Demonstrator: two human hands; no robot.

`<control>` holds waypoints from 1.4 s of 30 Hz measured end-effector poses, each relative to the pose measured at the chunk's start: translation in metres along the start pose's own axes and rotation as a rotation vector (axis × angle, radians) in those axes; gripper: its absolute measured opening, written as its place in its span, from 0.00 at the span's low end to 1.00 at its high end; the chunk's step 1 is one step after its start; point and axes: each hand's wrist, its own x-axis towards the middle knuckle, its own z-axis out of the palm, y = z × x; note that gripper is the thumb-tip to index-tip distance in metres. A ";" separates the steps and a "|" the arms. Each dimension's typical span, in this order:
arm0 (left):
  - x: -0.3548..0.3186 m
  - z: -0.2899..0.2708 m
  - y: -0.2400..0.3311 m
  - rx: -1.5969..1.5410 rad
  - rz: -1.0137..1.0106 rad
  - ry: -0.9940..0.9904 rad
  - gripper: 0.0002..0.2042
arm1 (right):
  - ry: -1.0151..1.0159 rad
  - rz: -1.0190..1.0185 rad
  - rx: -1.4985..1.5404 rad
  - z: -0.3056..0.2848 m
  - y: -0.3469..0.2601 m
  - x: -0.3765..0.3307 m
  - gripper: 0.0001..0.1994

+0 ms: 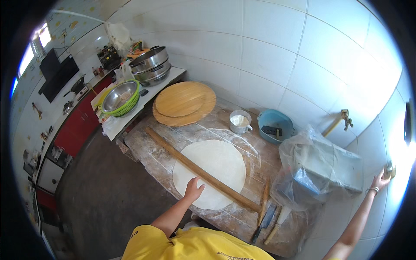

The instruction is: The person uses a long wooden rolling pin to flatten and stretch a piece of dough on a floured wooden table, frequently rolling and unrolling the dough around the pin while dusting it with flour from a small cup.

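Observation:
A thin round sheet of dough lies flat on the floured wooden table. A long wooden rolling pin rests diagonally across the dough. My left hand lies with fingers spread on the near edge of the dough, just beside the pin. My right hand is stretched far out to the right and touches a small object on the tiled wall; what that object is I cannot tell.
A metal cup of flour and a blue bowl stand at the table's back. Round wooden boards lie behind the dough. A plastic-covered machine sits at right. A shorter pin and knives lie near it. Steel pots and a basin stand left.

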 end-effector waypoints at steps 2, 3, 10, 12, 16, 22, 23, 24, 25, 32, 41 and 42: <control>0.008 -0.013 -0.015 -0.021 0.005 0.073 0.25 | 0.021 0.164 0.055 -0.008 -0.025 -0.073 0.32; 0.018 -0.014 -0.028 -0.056 0.012 0.106 0.25 | -0.029 0.107 0.155 -0.010 -0.021 -0.097 0.30; 0.095 -0.081 -0.090 -0.270 -0.218 0.172 0.28 | -0.529 0.206 0.316 0.091 -0.099 -0.345 0.21; 0.126 -0.107 -0.121 -0.374 -0.251 0.198 0.30 | -0.663 0.247 0.299 0.131 -0.127 -0.421 0.19; 0.215 -0.165 -0.175 -0.599 -0.267 0.244 0.31 | -0.925 0.405 0.456 0.209 -0.147 -0.562 0.14; 0.291 -0.256 -0.184 -0.664 -0.482 0.060 0.37 | -1.253 0.988 0.185 0.292 -0.213 -0.782 0.17; 0.306 -0.267 -0.190 -0.715 -0.487 0.021 0.37 | -1.283 1.068 0.208 0.302 -0.227 -0.815 0.19; 0.321 -0.274 -0.193 -0.758 -0.529 0.032 0.37 | -1.311 1.147 0.232 0.308 -0.244 -0.843 0.21; 0.337 -0.281 -0.194 -0.797 -0.573 0.046 0.37 | -1.305 1.227 0.257 0.311 -0.266 -0.868 0.23; 0.397 -0.268 -0.204 -1.250 -0.735 -0.003 0.15 | -1.238 1.649 0.517 0.349 -0.315 -0.938 0.23; 0.385 -0.274 -0.168 -1.298 -0.657 -0.181 0.24 | -1.155 1.635 0.884 0.370 -0.327 -0.932 0.21; 0.381 -0.276 -0.167 -1.316 -0.649 -0.187 0.25 | -1.150 1.640 0.880 0.368 -0.328 -0.933 0.21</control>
